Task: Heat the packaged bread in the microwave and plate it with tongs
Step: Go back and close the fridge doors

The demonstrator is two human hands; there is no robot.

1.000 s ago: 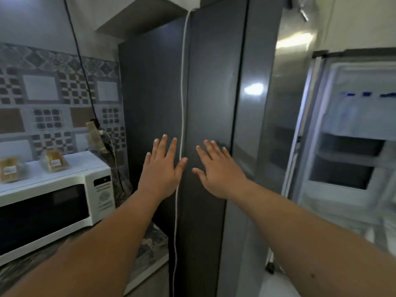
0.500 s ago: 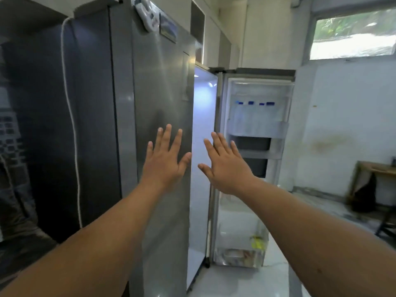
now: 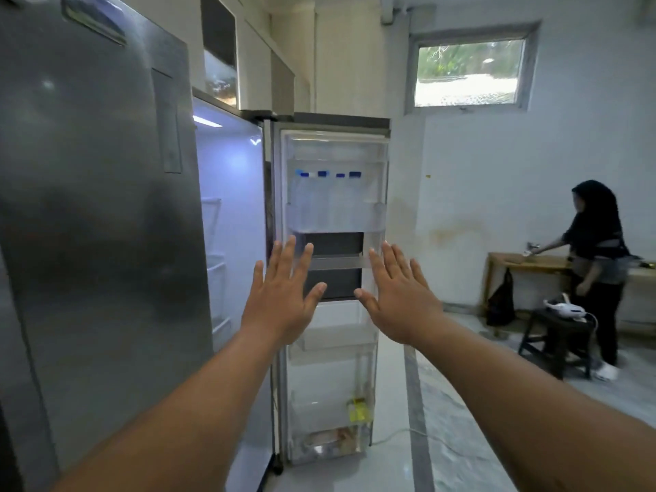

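My left hand (image 3: 280, 300) and my right hand (image 3: 399, 296) are stretched out side by side in front of me, palms forward, fingers spread, holding nothing. Behind them the fridge's right door (image 3: 333, 221) stands wide open, showing its inner shelves. Several bottles with blue caps (image 3: 326, 193) stand in an upper door shelf. The lit fridge compartment (image 3: 230, 214) shows between the steel left door (image 3: 92, 207) and the open door. No bread, microwave, tongs or plate is in view.
A person in dark clothes (image 3: 596, 271) stands at the far right by a wooden bench (image 3: 525, 262). A dark stool (image 3: 557, 335) with a white device on it stands beside them. A small window (image 3: 468, 71) sits high on the white wall. Tiled floor runs ahead on the right.
My view has swung right, from the microwave counter and fridge side to the open fridge door and the room. Both hands stayed raised and spread in front of me.
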